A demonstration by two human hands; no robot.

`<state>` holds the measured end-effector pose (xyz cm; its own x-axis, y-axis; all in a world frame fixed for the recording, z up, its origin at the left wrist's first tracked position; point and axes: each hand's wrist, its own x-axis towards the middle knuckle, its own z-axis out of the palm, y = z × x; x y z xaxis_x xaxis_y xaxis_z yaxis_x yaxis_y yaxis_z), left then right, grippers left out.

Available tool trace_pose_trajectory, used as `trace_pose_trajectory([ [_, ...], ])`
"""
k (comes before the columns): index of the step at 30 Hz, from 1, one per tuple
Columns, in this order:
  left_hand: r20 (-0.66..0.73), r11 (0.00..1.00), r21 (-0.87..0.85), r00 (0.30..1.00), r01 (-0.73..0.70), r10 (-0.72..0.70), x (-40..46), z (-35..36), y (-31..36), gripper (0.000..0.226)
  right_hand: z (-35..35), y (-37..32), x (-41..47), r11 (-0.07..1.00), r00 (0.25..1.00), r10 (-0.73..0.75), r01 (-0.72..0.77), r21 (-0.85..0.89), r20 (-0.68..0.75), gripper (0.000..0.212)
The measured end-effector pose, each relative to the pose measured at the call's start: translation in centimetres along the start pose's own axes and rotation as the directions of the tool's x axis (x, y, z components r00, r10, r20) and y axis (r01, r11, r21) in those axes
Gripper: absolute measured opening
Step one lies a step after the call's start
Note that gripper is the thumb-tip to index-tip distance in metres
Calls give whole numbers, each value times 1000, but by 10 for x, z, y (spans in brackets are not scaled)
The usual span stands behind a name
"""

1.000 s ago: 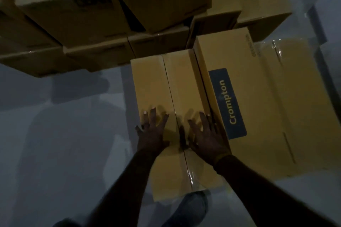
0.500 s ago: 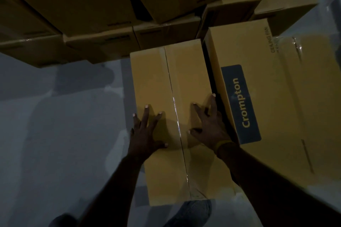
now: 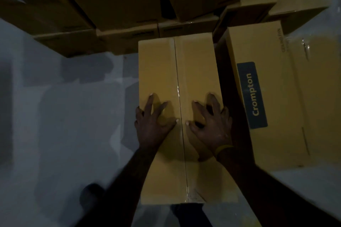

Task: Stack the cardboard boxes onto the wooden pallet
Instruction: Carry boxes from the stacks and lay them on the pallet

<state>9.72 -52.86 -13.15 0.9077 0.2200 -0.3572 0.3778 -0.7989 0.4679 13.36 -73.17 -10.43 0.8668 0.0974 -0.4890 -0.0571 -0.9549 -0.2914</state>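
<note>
Centre of the frame: a long cardboard box, taped along its middle seam, lying flat on the pale floor, far end close against the stacked boxes across the top of the frame. Left hand flat on the lid left of the seam, fingers spread wide and straight, outer fingers at the left edge. Right hand flat on the lid right of the seam, fingers likewise spread, outermost ones reaching the right edge, a yellow band at the wrist. Nothing gripped by either hand, only pressed.

Judged step: taking hold of this box for lifting, not yet off the floor. Next move likely calls for sliding both palms out over the long edges and down the sides (or under the near corners), then a level lift, since a box this long could tip endways.

Right of it, a second box marked Crompton, slightly higher and well lit, with a dark narrow gap between the two: tight room for the right fingers there. Left side open to bare floor, plenty of room for the left hand and for swinging the load out. No wooden pallet plainly visible in this dim view (perhaps hidden under the stack). A dark shoe at the lower edge, just beside the near end of the box.
</note>
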Motion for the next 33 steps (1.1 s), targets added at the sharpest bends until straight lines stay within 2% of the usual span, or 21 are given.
trace_pose_trajectory([
  [8, -36, 996, 87, 998, -38, 41, -99, -213, -3, 75, -106, -149, -128, 999, 998, -27, 29, 33, -57, 76],
  [14, -34, 986, 88, 988, -145, 148, -181, -372, -17, 75, -184, -262, -236, 998, 978, -46, 52, 25, -203, 80],
  [19, -148, 970, 113, 962, -214, 229, -235, -479, -28, 71, -226, -341, -308, 996, 937, -76, 86, 15, -342, 77],
  [26, -176, 958, 104, 943, -268, 283, -286, -582, -53, 70, -256, -426, -381, 995, 895, -84, 97, 7, -439, 73],
  [29, -198, 958, 100, 939, -267, 283, -311, -605, -72, 71, -262, -454, -412, 996, 903, -90, 77, -49, -420, 74],
  [33, -235, 966, 95, 937, -242, 258, -348, -627, -101, 74, -258, -487, -449, 982, 884, -171, 117, -148, -436, 74],
])
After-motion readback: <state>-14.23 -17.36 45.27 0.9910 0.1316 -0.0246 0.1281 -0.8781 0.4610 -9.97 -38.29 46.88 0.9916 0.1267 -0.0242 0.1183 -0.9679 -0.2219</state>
